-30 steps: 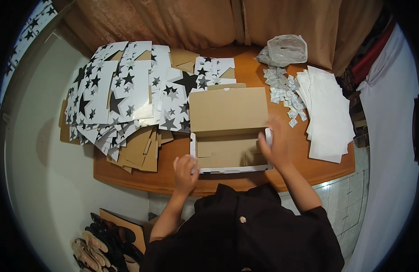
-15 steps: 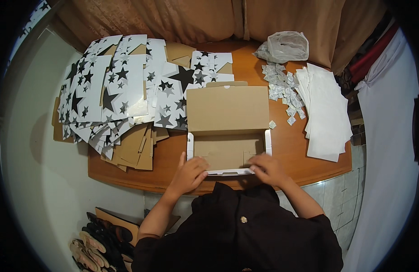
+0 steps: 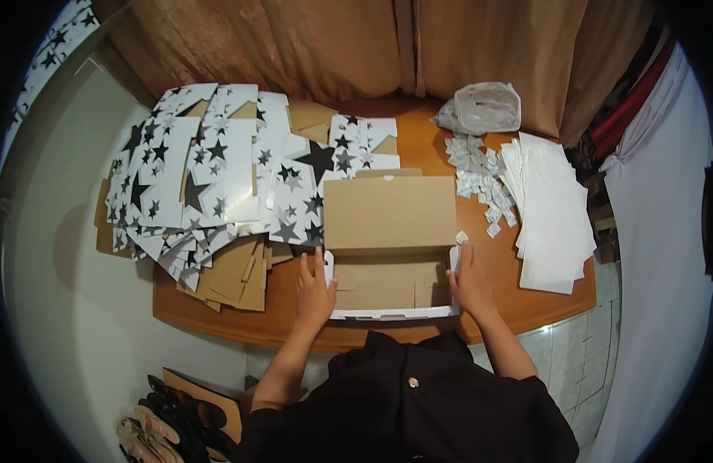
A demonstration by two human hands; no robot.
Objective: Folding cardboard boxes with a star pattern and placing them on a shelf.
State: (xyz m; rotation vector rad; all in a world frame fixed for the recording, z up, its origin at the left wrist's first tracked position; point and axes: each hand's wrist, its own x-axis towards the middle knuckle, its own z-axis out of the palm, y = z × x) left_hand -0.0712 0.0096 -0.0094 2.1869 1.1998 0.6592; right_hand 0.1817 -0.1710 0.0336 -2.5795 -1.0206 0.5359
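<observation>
A cardboard box [image 3: 375, 272] stands in front of me, brown inside with white edges, its lid [image 3: 389, 212] raised at the back. No contents show in it. My left hand [image 3: 315, 295] lies along the box's left wall, fingers stretched forward and apart. Against the right wall rests my right hand [image 3: 471, 284], its fingers extended along the outside and its thumb near the wall's top edge. Just beyond the right fingertips is a small white sachet [image 3: 462, 238].
Flat star-patterned cardboard sheets [image 3: 217, 166] are piled at the left, with plain brown pieces [image 3: 237, 274] below. To the right lie several small sachets [image 3: 480, 181], a plastic bag [image 3: 487, 108] and a stack of white paper [image 3: 553, 216]. Shoes [image 3: 160, 424] sit at lower left.
Both hands have moved from the box's front edge outward to its left and right side walls, with fingers now straightened. The whole view has shifted, so the table appears lower.
</observation>
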